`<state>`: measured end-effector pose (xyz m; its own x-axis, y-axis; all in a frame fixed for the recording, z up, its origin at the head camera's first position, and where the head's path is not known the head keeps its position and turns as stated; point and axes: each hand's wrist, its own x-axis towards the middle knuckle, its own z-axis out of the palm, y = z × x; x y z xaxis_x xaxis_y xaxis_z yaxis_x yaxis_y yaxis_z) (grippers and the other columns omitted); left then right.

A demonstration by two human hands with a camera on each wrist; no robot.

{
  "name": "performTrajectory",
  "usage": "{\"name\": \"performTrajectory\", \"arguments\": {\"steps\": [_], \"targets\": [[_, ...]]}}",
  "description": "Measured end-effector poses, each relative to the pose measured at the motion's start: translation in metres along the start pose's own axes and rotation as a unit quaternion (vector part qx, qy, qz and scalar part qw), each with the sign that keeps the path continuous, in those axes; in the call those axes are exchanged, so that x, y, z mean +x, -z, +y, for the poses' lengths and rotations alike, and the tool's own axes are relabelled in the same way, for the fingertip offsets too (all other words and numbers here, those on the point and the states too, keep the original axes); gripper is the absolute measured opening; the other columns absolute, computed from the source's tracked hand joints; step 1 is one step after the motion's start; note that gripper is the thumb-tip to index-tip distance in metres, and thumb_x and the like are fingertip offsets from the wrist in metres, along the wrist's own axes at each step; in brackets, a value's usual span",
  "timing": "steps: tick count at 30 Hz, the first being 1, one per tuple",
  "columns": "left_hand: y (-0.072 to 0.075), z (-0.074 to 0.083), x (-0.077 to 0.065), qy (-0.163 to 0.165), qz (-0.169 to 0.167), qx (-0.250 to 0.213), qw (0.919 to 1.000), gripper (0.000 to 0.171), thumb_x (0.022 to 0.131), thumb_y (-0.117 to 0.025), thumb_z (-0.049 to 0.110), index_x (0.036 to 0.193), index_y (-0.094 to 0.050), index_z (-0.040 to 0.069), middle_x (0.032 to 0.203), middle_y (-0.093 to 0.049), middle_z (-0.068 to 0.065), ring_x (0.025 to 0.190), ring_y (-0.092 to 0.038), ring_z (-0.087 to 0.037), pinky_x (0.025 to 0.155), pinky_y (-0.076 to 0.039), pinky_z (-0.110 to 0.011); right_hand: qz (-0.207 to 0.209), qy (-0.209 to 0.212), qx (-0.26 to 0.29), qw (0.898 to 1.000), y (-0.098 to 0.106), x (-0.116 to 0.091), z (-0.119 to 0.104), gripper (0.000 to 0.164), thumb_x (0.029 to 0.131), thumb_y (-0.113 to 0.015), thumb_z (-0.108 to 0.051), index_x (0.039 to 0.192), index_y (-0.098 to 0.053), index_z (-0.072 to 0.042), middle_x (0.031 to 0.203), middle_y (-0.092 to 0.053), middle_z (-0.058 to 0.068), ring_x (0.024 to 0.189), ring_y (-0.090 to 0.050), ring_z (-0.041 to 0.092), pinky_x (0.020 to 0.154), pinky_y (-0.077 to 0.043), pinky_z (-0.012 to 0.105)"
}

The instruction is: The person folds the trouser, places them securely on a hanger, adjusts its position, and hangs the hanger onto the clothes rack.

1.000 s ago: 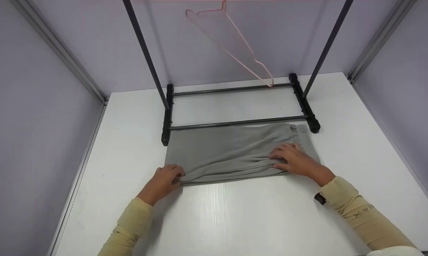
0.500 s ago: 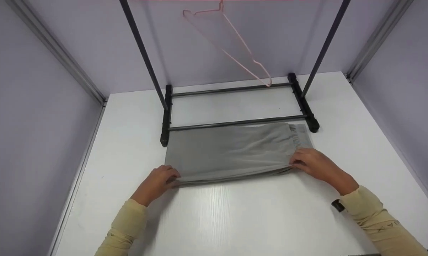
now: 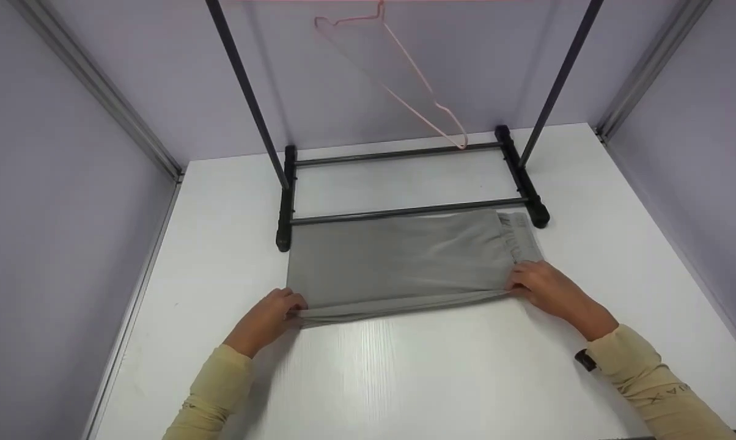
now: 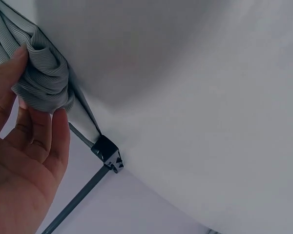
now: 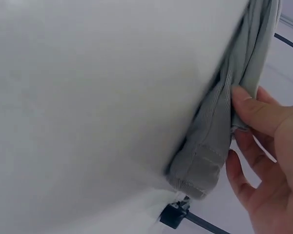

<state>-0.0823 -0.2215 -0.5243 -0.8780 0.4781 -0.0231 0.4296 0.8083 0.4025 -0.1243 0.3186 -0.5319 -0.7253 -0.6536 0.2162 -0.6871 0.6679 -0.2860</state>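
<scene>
A pair of grey pants (image 3: 392, 263) lies folded lengthwise on the white table, its gathered waistband (image 3: 521, 238) to the right. At the near left corner my left hand (image 3: 269, 318) pinches the layered cloth; the left wrist view shows bunched folds (image 4: 46, 73) between thumb and fingers. My right hand (image 3: 551, 293) pinches the near edge close to the waistband. In the right wrist view the thumb (image 5: 256, 109) presses on the upper layer, and the waistband end (image 5: 200, 170) hangs out beside the fingers.
Behind the pants stands a dark metal rack, its front bar (image 3: 404, 212) along their far edge. Its posts (image 3: 246, 91) rise at both sides. A pink hanger (image 3: 423, 79) hangs above the base. Grey walls (image 3: 68, 201) enclose the white table (image 3: 368, 379).
My right hand has moved right and nearer to the front edge, from the middle of the cloth to its near edge. The wrinkles have smoothed out. The left hand has shifted slightly.
</scene>
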Motion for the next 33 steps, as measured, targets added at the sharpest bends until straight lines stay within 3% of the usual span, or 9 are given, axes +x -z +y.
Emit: {"name": "performTrajectory", "arguments": {"steps": [4,7,10,12,14,16,21,25,33], "targets": [[0.006,0.002,0.002,0.001,-0.020,-0.033,0.9993,0.014,0.084,-0.070,0.022,0.094,-0.068,0.013,0.087,-0.057,0.005,0.084,-0.054,-0.015,0.075,-0.047,-0.036,-0.038,-0.004,0.031,0.999,0.005,0.002,0.000,0.003,0.080,-0.074,-0.017,0.080,-0.071,-0.016,0.078,-0.061,-0.010,0.071,-0.058,0.009,0.064,-0.046,0.031],[0.011,0.004,0.011,-0.004,0.004,-0.036,0.9993,0.019,0.089,-0.063,0.029,0.096,-0.069,0.012,0.091,-0.060,0.003,0.088,-0.055,-0.018,0.078,-0.046,-0.039,-0.004,-0.010,0.021,1.000,0.011,0.012,-0.001,0.011,0.083,-0.070,-0.026,0.079,-0.069,-0.016,0.076,-0.060,-0.009,0.070,-0.056,0.010,0.063,-0.045,0.032],[0.011,0.006,0.028,-0.015,0.048,-0.024,0.9985,0.024,0.092,-0.060,0.029,0.106,-0.066,0.010,0.105,-0.060,-0.003,0.102,-0.054,-0.022,0.087,-0.043,-0.042,0.036,-0.021,-0.012,0.999,0.013,0.031,-0.001,0.022,0.085,-0.068,-0.033,0.093,-0.069,-0.012,0.091,-0.063,-0.001,0.087,-0.058,0.019,0.077,-0.044,0.042],[0.008,0.006,0.041,-0.019,0.058,-0.018,0.9980,0.034,0.093,-0.058,0.029,0.119,-0.060,0.009,0.122,-0.055,-0.008,0.117,-0.047,-0.025,0.096,-0.037,-0.045,0.024,-0.035,-0.026,0.999,0.010,0.044,-0.001,0.041,0.086,-0.065,-0.041,0.112,-0.063,-0.011,0.112,-0.059,0.007,0.107,-0.052,0.027,0.087,-0.037,0.051],[0.005,0.006,0.054,-0.015,0.045,-0.020,0.9987,0.047,0.093,-0.057,0.034,0.132,-0.050,0.010,0.136,-0.045,-0.011,0.128,-0.037,-0.027,0.102,-0.029,-0.047,-0.019,-0.054,-0.033,0.998,0.005,0.056,0.000,0.061,0.085,-0.060,-0.052,0.130,-0.052,-0.011,0.131,-0.048,0.012,0.123,-0.039,0.034,0.095,-0.027,0.058],[0.000,0.008,0.064,-0.005,0.009,-0.017,0.9998,0.063,0.091,-0.056,0.043,0.142,-0.037,0.010,0.147,-0.030,-0.014,0.136,-0.023,-0.030,0.105,-0.020,-0.050,-0.075,-0.083,-0.037,0.993,-0.003,0.064,0.002,0.078,0.083,-0.055,-0.061,0.141,-0.038,-0.012,0.144,-0.034,0.014,0.133,-0.025,0.037,0.098,-0.018,0.061],[-0.012,0.006,0.077,0.044,-0.085,0.005,0.9954,0.094,0.085,-0.052,0.061,0.149,-0.012,0.006,0.153,-0.004,-0.020,0.138,0.000,-0.038,0.107,-0.007,-0.054,-0.165,-0.147,-0.039,0.975,-0.019,0.067,0.014,0.098,0.079,-0.045,-0.074,0.149,-0.016,-0.013,0.153,-0.012,0.014,0.138,-0.002,0.040,0.102,-0.003,0.062],[-0.020,-0.003,0.075,0.066,-0.107,0.036,0.9914,0.097,0.085,-0.046,0.066,0.149,-0.006,0.005,0.153,-0.001,-0.018,0.139,0.003,-0.037,0.109,-0.004,-0.051,-0.167,-0.156,-0.013,0.973,-0.024,0.062,0.024,0.097,0.082,-0.044,-0.072,0.150,-0.010,-0.012,0.154,-0.008,0.012,0.139,0.001,0.035,0.104,-0.003,0.057],[-0.021,-0.011,0.074,0.068,-0.110,0.036,0.9910,0.096,0.086,-0.041,0.068,0.149,-0.003,0.006,0.154,0.001,-0.016,0.138,0.005,-0.038,0.109,-0.002,-0.051,-0.161,-0.154,0.037,0.974,-0.020,0.060,0.035,0.091,0.086,-0.048,-0.062,0.150,-0.008,-0.012,0.154,-0.005,0.013,0.139,-0.001,0.034,0.103,-0.004,0.053]]}}
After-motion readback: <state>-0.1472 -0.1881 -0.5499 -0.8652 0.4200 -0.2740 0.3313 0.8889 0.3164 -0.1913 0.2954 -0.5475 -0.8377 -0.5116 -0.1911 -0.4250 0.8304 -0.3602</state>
